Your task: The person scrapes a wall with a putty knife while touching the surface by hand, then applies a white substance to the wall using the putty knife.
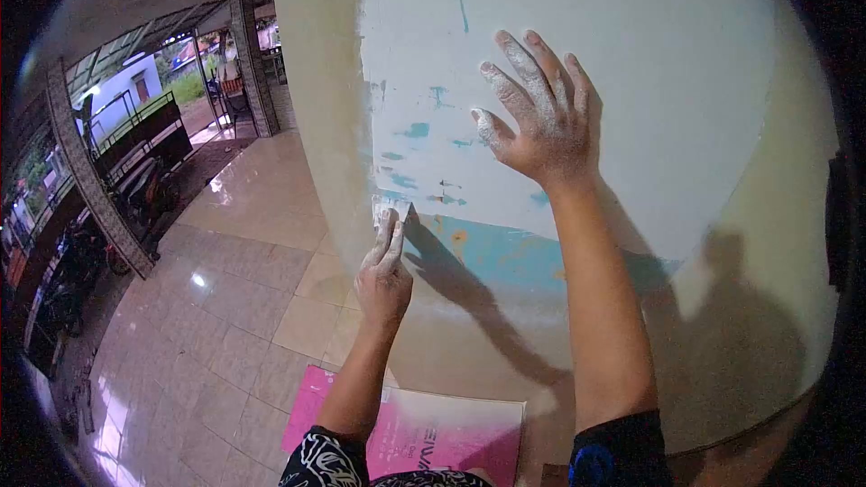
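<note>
My left hand (pixel 386 271), dusted white, is closed on a small flat putty scraper (pixel 382 207). The scraper is pressed to the wall (pixel 433 0) near the left edge of the white-coated area; its handle, if any, is hidden by my fingers. Higher up and to the right, my right hand (pixel 546 126) lies against the white surface with its fingers spread and powdery, holding nothing. Around the scraper, bare turquoise patches (pixel 417 130) show through the white. Below runs a turquoise strip (pixel 505 252) with brownish spots.
A pink and white printed board or carton (pixel 424 433) lies on the tiled floor (pixel 216 307) beneath my arms. At left, a pillar (pixel 99 171), a dark gate (pixel 149 131) and parked motorcycles (pixel 68 261) stand along the porch edge. Shadows fall on the wall at right.
</note>
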Demonstrator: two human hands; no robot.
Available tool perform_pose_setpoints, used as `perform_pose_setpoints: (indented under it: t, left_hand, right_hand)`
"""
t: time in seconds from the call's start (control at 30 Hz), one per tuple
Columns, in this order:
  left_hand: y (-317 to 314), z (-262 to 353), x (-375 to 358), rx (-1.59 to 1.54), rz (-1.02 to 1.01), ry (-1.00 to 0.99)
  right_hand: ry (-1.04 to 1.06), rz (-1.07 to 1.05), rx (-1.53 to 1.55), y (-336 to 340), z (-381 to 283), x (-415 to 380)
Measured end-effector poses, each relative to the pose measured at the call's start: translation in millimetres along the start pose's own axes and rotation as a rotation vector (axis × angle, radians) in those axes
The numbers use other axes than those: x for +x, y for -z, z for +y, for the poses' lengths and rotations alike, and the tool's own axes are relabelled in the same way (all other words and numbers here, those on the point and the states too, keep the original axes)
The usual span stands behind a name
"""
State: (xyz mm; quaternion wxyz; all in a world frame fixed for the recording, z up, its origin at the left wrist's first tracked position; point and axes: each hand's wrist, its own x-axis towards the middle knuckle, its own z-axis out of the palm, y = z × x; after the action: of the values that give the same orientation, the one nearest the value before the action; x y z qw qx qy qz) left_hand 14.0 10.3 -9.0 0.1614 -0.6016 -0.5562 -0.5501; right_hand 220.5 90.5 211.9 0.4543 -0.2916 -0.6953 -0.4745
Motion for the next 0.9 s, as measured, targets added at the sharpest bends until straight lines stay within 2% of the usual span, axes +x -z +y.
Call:
perform_pose_setpoints:
  t: [0.23, 0.3, 0.57, 0.7, 0.73, 0.9]
  left_hand:
    - [9, 19, 13, -0.082, -0.063, 0.079]
    - [4, 11, 4, -0.009, 0.006, -0.022]
    - [7, 9, 11, -0.006, -0.037, -0.017]
    - [8, -11, -5, -0.049, 0.051, 0.014]
    - [10, -19, -1, -0.073, 0.101, -0.034]
    - [13, -22, 16, 0.019, 0.098, 0.002]
  right_hand:
    - [0.01, 0.007, 0.032, 1, 3, 0]
    - [0.001, 0.007, 0.041, 0, 2, 1]
    - [0.01, 0.008, 0.046, 0, 3, 1]
    - [-0.006, -0.004, 0.073, -5, 2, -3]
    - [-0.013, 0.002, 0.059, -2, 1, -2]
    - [-0.011, 0.007, 0.066, -6, 1, -2]
